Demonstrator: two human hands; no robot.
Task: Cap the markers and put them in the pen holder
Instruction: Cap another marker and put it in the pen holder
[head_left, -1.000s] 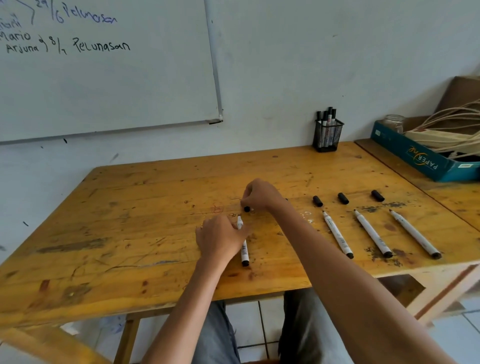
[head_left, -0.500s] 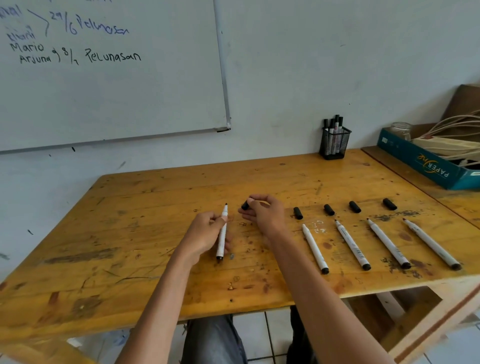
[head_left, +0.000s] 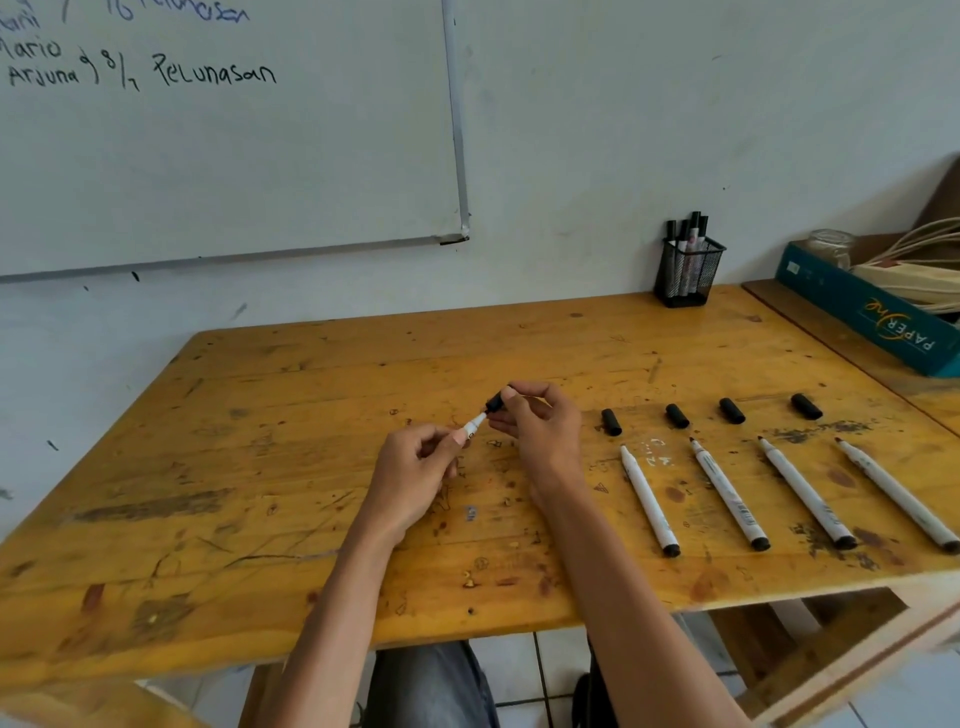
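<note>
A teal box (head_left: 878, 317) is showing "PAPER"; the whiteboard (head_left: 223, 130) is reading "Arjuna", "Pelunasan". Above the table (head_left: 260, 467), the left hand (head_left: 410, 478) is pinching a white marker (head_left: 474, 427), its tip meeting a black cap (head_left: 494, 404) that the right hand (head_left: 540, 431) is pinching. A mesh pen holder (head_left: 688, 273) is standing at the far edge.

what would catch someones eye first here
Mid-table, the left hand holds a marker while the right hand brings a black cap to its tip. To the right lie four uncapped markers below four loose caps.
</note>
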